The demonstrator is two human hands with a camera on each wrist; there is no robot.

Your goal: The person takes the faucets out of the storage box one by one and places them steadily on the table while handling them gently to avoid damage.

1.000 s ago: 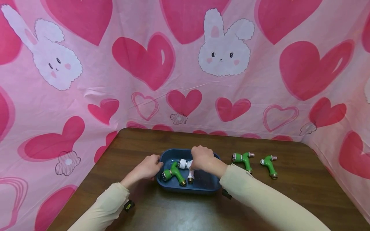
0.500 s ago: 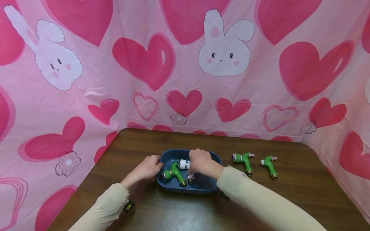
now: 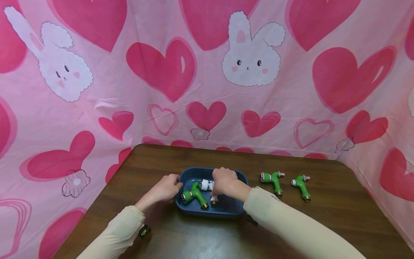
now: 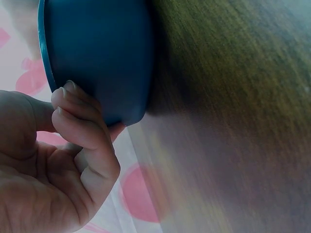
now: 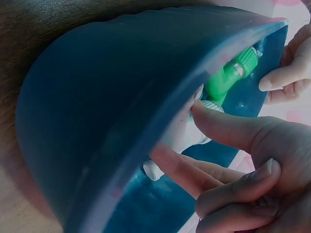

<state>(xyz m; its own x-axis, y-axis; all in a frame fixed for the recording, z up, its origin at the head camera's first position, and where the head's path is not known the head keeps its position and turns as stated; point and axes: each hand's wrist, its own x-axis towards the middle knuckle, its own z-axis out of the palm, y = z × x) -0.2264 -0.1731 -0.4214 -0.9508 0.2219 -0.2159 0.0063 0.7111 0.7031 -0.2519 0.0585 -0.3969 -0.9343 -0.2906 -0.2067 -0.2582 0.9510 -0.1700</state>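
Observation:
A dark blue tub [image 3: 211, 213] stands on the table, holding a green tap [image 3: 197, 194] and a white tap [image 3: 205, 184]. My left hand [image 3: 166, 187] pinches the tub's left rim, thumb on the inside and bent fingers on the outer wall, as the left wrist view also shows with the hand [image 4: 73, 160] at the tub wall [image 4: 97, 58]. Inside the tub, my right hand [image 3: 226, 182] covers part of the white tap. The right wrist view has its thumb and fingers [image 5: 214, 119] pinching the white tap's body [image 5: 182, 133], partly hidden by the rim.
Right of the tub, two more green taps, one with a ribbed green handle [image 3: 266, 177] and one with a short white end [image 3: 300, 186], lie on the brown wooden table [image 3: 200, 237]. A pink cloth [image 3: 207, 86] with hearts and rabbits hangs behind and at both sides.
My right hand shifted slightly left over the white tap between the oldest frame and the middle one, and has barely moved since. My left hand stays at the rim.

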